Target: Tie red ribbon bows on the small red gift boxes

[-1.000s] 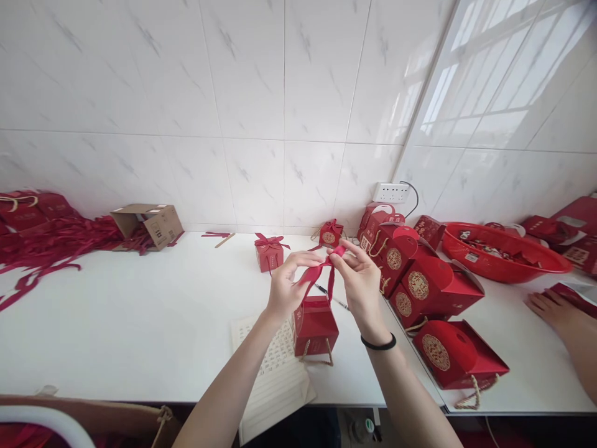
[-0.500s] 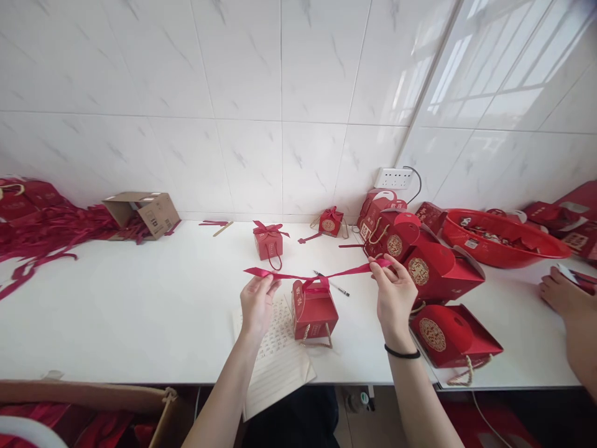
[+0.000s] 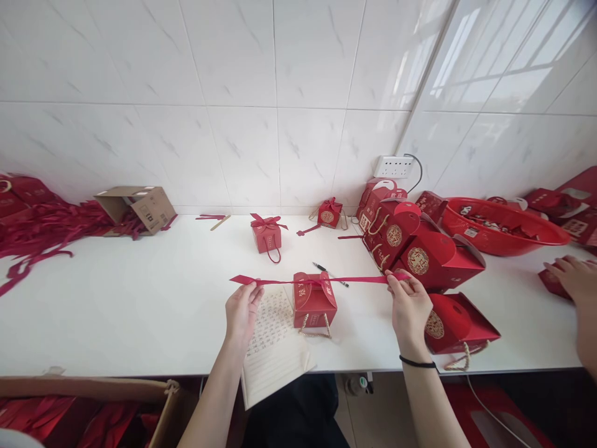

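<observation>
A small red gift box (image 3: 315, 308) with gold lettering and twisted rope handles stands upright in front of me, partly over a handwritten notebook (image 3: 275, 361). Across its top runs a red ribbon (image 3: 359, 279), stretched nearly straight and crossed at the middle of the box. My left hand (image 3: 242, 308) pinches the ribbon near its left end. On the other side my right hand (image 3: 409, 311), with a black band at the wrist, pinches it near the right end. Behind the box lies a pen (image 3: 321, 267), partly hidden by the box and ribbon.
Two boxes with bows, a nearer one (image 3: 267, 236) and a farther one (image 3: 329, 214), stand toward the wall. Larger red boxes (image 3: 433, 264) crowd the right, near a red basin (image 3: 506, 239). Another person's hand (image 3: 578, 280) touches a red box. Ribbons (image 3: 56, 218) and a carton (image 3: 156, 208) lie left.
Both hands have moved apart and slightly down, pulling the ribbon straighter and lower onto the box top; its loop has flattened. The other person's hand has shifted and now rests on a red box.
</observation>
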`<state>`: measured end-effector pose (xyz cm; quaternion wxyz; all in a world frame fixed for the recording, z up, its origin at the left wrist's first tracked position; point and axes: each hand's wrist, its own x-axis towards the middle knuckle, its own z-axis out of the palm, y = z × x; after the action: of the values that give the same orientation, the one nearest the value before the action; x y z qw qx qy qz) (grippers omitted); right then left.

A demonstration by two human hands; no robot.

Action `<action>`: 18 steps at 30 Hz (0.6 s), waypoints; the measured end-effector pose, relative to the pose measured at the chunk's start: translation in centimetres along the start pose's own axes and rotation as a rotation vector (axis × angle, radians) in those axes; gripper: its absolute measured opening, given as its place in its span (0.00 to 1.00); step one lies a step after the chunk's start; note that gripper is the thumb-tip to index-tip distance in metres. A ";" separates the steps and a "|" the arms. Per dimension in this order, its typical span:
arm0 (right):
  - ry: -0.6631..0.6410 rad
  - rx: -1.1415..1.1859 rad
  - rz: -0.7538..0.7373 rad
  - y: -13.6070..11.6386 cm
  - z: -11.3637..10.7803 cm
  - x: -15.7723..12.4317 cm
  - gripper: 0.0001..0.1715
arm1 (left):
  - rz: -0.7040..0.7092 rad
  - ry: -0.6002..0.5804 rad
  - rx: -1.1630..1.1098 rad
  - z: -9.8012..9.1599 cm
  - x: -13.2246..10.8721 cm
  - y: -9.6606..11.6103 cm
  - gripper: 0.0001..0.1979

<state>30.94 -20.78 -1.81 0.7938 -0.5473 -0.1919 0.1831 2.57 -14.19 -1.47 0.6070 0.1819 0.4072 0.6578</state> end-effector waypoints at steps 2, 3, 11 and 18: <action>0.013 -0.036 0.005 0.2 -0.5 -0.1 0.30 | -0.006 0.017 0.001 -0.2 0.3 -0.1 0.04; 0.018 -0.057 0.006 0.3 -0.8 -0.1 0.29 | -0.011 0.026 0.002 -0.4 0.5 -0.2 0.03; 0.037 -0.363 -0.015 1.3 -3.1 -0.3 0.30 | -0.039 0.079 0.092 -1.9 0.5 -0.6 0.02; -0.023 -0.637 -0.076 0.1 -2.2 -0.7 0.29 | -0.016 -0.025 0.165 -1.8 0.9 0.3 0.07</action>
<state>31.44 -22.89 -2.74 0.5865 -0.7587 -0.2690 0.0901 0.85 -13.89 -2.53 0.6003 0.2361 0.4541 0.6146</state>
